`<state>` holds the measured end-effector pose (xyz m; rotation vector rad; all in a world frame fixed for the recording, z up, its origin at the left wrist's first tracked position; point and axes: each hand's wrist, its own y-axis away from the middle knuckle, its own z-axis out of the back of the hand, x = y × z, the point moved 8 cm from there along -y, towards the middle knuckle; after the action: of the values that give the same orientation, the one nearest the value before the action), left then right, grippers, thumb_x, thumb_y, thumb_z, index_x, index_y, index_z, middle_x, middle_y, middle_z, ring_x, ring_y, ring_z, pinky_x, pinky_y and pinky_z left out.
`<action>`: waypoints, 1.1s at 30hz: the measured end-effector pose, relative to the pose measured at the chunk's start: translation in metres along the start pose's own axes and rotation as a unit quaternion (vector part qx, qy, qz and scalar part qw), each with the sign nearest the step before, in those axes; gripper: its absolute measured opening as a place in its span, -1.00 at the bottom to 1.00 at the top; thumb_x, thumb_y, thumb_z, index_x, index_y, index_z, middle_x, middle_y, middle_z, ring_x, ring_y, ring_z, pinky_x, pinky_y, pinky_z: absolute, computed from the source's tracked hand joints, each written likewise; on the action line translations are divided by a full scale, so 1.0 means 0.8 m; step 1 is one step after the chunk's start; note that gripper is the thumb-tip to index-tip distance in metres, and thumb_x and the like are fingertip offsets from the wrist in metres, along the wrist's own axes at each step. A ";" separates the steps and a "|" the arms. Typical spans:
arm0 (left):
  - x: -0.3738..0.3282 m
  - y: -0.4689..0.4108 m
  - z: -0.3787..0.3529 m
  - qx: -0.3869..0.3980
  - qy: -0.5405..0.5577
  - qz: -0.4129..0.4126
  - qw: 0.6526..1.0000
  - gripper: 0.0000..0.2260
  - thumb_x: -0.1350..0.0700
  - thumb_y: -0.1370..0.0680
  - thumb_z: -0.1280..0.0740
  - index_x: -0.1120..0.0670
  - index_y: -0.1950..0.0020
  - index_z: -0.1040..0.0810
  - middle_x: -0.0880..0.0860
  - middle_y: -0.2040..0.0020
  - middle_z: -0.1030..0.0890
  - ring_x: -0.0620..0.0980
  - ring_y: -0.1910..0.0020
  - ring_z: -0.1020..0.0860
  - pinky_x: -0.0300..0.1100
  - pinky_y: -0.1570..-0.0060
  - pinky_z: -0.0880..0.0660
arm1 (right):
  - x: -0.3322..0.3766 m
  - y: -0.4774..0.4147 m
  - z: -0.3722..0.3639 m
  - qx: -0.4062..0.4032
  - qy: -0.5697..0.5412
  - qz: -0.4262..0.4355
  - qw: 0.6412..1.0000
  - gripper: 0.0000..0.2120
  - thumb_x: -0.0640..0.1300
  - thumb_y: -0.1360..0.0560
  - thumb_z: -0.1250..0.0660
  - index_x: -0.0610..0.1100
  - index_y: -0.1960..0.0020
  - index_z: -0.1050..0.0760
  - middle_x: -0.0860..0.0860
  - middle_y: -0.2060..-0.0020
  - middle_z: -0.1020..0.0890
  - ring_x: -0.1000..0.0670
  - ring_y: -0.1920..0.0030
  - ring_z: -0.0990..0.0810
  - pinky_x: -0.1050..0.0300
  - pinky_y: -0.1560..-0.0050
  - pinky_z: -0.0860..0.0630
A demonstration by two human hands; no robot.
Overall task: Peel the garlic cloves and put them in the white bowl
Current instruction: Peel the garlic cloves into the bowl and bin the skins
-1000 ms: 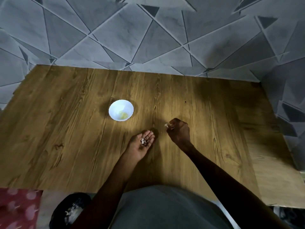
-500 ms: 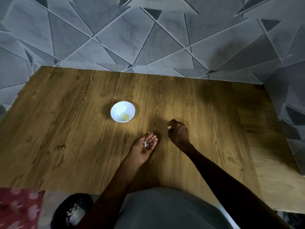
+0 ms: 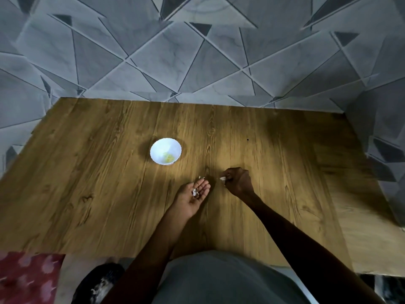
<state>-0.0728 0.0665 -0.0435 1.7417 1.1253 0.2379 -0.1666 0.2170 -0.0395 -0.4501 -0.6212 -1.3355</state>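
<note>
Two grips low over desk (image 3: pixel 87 172): left grip (image 3: pixel 194 195) palm-up, fingers relaxed, cradling white scraps (image 3: pixel 194 192), probably peel, like tray; right grip (image 3: pixel 237 182) pinches white bit (image 3: pixel 222 178); white bowl (image 3: pixel 166 151) near for drop-off.

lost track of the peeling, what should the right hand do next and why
Probably carry the white scrap pinched in the right hand to the open left hand, whose palm holds similar bits. It looks like peel, not something for the bowl.
</note>
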 end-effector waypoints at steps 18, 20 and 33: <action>-0.012 -0.001 -0.023 0.006 -0.006 -0.004 1.000 -0.60 0.13 -0.71 0.06 0.29 -0.40 -0.39 0.23 -0.39 -0.46 0.13 -0.41 -0.41 -0.07 -0.42 -0.31 | 0.023 0.008 -0.003 0.012 0.081 0.042 0.996 -0.84 -0.23 -0.55 -0.33 -0.12 -0.11 -0.59 -0.01 0.08 -0.66 0.08 0.18 -0.62 0.21 0.19 -0.59; -0.009 -0.004 -0.020 0.005 -0.003 -0.004 1.000 -0.60 0.13 -0.71 0.05 0.29 -0.40 -0.39 0.23 -0.40 -0.44 0.13 -0.41 -0.40 -0.08 -0.41 -0.32 | 0.020 0.008 -0.002 0.013 0.091 0.033 0.995 -0.85 -0.25 -0.54 -0.34 -0.12 -0.09 -0.59 -0.01 0.09 -0.65 0.07 0.17 -0.61 0.21 0.18 -0.58; -0.006 0.000 0.007 -0.005 -0.012 -0.015 1.000 -0.64 0.15 -0.69 -0.01 0.28 -0.21 -0.54 0.14 0.10 -0.67 0.04 -0.11 -0.60 -0.15 -0.15 -0.49 | 0.063 0.032 0.002 -0.028 -0.045 0.058 0.997 -0.90 -0.32 -0.44 -0.45 -0.15 0.10 -0.67 0.01 0.18 -0.71 0.20 0.25 -0.61 0.55 0.25 -0.40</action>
<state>-0.0719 0.0590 -0.0447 1.7139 1.1306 0.2032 -0.1359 0.1846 -0.0045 -0.5851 -0.6233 -1.2299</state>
